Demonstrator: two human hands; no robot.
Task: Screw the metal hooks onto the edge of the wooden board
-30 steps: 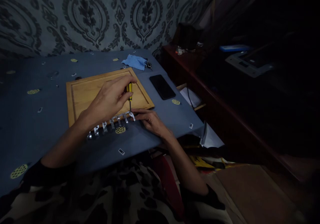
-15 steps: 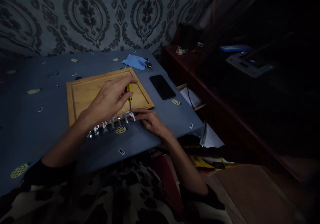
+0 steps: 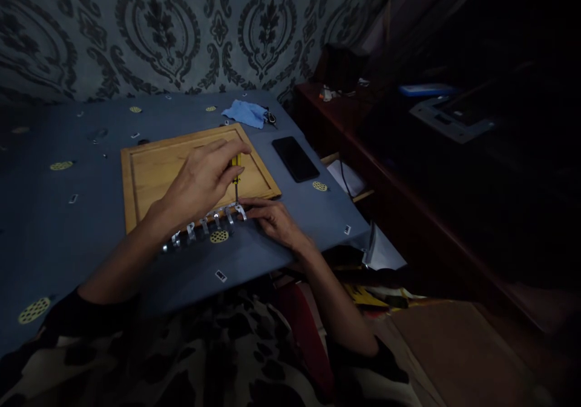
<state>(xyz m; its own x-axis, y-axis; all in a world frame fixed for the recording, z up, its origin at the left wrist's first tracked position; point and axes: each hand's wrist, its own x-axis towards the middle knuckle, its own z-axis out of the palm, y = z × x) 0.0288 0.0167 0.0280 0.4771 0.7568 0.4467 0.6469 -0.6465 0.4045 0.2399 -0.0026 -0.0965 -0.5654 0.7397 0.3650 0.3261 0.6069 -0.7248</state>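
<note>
My left hand (image 3: 202,174) is closed around the yellow and black handle of a screwdriver (image 3: 236,174), which stands upright. The screwdriver's tip meets the right end of a metal hook rail (image 3: 216,215) lying along the near edge of a framed wooden board (image 3: 181,141). Several shiny hooks stick out from the rail toward me. At that same end, my right hand (image 3: 278,222) pinches the rail against the board edge with its thumb and forefinger. The screw under the tip is too small to make out. My left forearm hides the board's near left part.
A black phone (image 3: 295,158) lies right of the board. Behind it are a blue cloth (image 3: 245,113) and a small dark object with a loop (image 3: 271,117). A patterned wall closes off the back. Right of the table stands a dark red wooden surface (image 3: 354,134).
The fingers of my left hand have shifted slightly on the screwdriver handle, covering a little more of it. My right hand, the rail and the board stay in place.
</note>
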